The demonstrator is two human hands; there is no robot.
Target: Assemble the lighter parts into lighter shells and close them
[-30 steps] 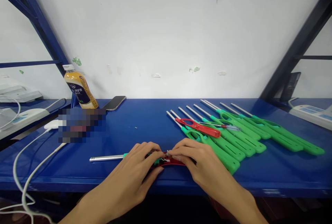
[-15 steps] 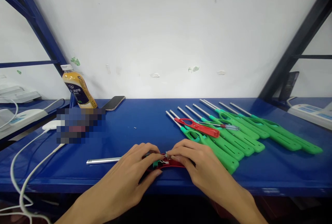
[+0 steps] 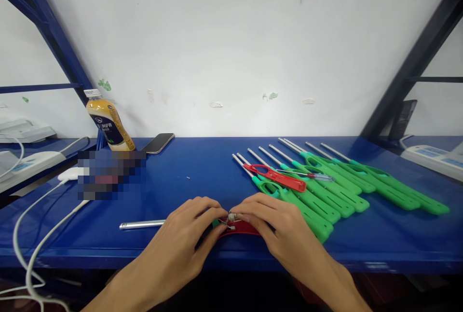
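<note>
Near the front edge of the blue table lies an opened red lighter body (image 3: pixel 240 228), its silver tube (image 3: pixel 142 224) pointing left. My left hand (image 3: pixel 191 230) is closed around its left part, by a small green piece (image 3: pixel 216 223). Between the fingertips of my right hand (image 3: pixel 277 220) is a small whitish metal part (image 3: pixel 232 216), with thin wires beside it. My fingers hide much of the inside. Beyond my right hand lie several green lighters (image 3: pixel 314 206), with a red half shell (image 3: pixel 277 177) and a clear-handled screwdriver (image 3: pixel 320 176) on top.
A yellow drink bottle (image 3: pixel 110 124) and a phone (image 3: pixel 159 143) stand and lie at the back left. White cables (image 3: pixel 47 249) run down the left side. A tiny bit (image 3: pixel 188 177) lies mid-table. White power strips (image 3: pixel 436 157) are at the right.
My left thumb has moved up and in toward the wires. The small metal part in my right fingertips has shifted slightly left and shows more. The silver tube has slid slightly left.
</note>
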